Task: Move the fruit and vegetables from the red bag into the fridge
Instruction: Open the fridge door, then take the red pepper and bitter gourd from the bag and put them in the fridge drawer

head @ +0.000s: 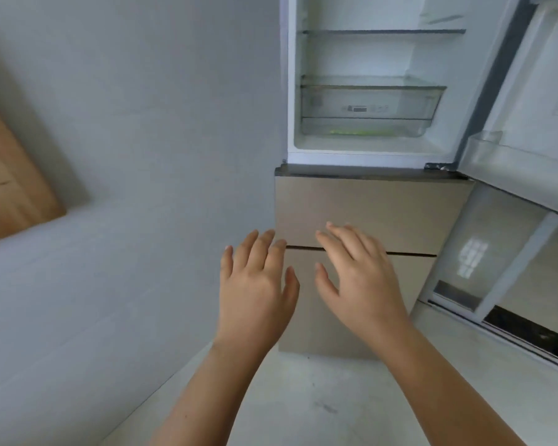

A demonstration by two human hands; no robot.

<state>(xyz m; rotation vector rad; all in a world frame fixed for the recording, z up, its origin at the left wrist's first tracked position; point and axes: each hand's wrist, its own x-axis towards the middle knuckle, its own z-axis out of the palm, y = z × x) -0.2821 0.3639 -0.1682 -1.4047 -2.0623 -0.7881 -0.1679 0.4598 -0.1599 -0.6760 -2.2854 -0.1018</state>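
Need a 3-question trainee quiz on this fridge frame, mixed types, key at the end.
1. True or false: the upper fridge door is open.
2. What do the left hand and right hand hold? A) fruit B) a bag C) nothing
3. Fill in: something green lies in the clear ____.

Key: 1 true; 2 C, both hands are open and spread in front of the lower drawers; 3 drawer.

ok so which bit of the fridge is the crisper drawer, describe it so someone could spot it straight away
Start at the open upper compartment of the fridge, above the beige drawer fronts. The crisper drawer sits at the bottom of that compartment, under the glass shelf. Unlike the flat shelf, it is a clear plastic tub, with something green faintly visible inside.
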